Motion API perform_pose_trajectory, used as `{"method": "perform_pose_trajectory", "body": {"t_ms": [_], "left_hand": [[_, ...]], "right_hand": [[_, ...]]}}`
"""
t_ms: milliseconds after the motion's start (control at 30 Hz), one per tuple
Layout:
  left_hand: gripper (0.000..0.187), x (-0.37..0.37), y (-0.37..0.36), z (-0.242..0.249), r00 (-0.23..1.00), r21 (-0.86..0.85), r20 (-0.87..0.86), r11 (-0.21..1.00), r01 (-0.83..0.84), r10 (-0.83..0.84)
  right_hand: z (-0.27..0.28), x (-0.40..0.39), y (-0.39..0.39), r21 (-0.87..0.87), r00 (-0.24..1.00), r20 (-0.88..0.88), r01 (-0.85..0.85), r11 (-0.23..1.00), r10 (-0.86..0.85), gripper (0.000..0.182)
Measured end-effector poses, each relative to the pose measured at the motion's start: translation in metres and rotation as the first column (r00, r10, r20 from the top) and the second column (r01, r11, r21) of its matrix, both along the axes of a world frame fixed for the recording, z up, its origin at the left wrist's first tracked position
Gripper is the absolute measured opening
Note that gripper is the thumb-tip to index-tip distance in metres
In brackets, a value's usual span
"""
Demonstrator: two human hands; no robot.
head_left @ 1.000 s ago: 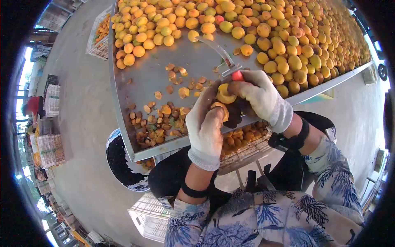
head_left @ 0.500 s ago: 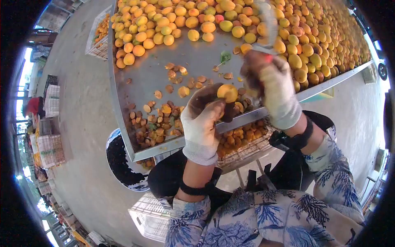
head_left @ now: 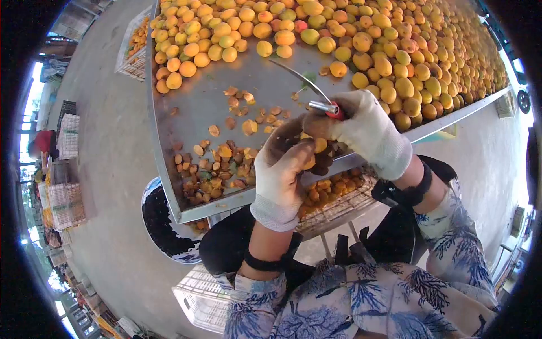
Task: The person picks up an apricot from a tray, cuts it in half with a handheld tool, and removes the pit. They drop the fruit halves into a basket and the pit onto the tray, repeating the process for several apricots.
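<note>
My gloved left hand (head_left: 282, 169) is closed around an apricot (head_left: 319, 146), mostly covered by the fingers, over the near edge of the metal table (head_left: 226, 201). My gloved right hand (head_left: 370, 127) grips a curved knife (head_left: 302, 79) with a red handle, its blade pointing up and left. The fingertips of both hands meet at the fruit. Beyond them lie whole apricots (head_left: 403, 87) in a wide pile. Pits and fruit pieces (head_left: 217, 169) are scattered left of my left hand.
A crate of apricot halves (head_left: 330, 192) sits below the table's near edge. A basin with dark contents (head_left: 169, 220) stands on the floor at left, with a white crate (head_left: 203, 302) nearer. Stacked crates (head_left: 68, 206) line the far left.
My right hand has come down and left to meet my left hand at the fruit. The knife, blurred and upright before, now slants up and left.
</note>
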State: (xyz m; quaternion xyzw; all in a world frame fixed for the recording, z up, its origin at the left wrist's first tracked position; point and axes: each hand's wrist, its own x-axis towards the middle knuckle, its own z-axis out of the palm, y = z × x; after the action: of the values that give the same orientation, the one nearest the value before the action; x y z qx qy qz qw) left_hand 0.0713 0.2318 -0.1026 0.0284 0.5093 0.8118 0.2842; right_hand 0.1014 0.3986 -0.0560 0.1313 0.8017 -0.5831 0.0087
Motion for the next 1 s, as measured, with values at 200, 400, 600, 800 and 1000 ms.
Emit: {"method": "perform_pose_trajectory", "body": {"t_ms": [200, 400, 600, 800, 1000], "left_hand": [[0.037, -0.003, -0.004, 0.01, 0.985, 0.161, 0.175, 0.987, -0.023, -0.006], [0.04, -0.008, -0.006, 0.006, 0.955, 0.175, 0.254, 0.964, -0.2, 0.152], [0.036, -0.011, -0.008, -0.002, 0.958, 0.216, 0.228, 0.95, -0.225, 0.175], [0.034, -0.01, -0.006, 0.0, 0.948, 0.235, 0.185, 0.926, -0.297, 0.258], [0.029, -0.007, -0.011, 0.006, 0.964, 0.129, 0.128, 0.96, -0.25, 0.234]], "right_hand": [[0.009, 0.001, 0.01, -0.162, 0.944, -0.264, 0.16, 0.974, -0.199, 0.031], [0.02, 0.014, -0.002, -0.088, 0.886, -0.364, 0.274, 0.958, -0.287, 0.043], [0.012, 0.015, -0.011, -0.172, 0.909, -0.342, 0.19, 0.967, -0.239, 0.03], [0.003, 0.01, -0.013, 0.198, 0.777, -0.63, 0.182, 0.963, -0.018, 0.019], [-0.001, 0.004, -0.01, -0.331, 0.891, -0.232, 0.304, 0.893, -0.39, 0.014]]}}
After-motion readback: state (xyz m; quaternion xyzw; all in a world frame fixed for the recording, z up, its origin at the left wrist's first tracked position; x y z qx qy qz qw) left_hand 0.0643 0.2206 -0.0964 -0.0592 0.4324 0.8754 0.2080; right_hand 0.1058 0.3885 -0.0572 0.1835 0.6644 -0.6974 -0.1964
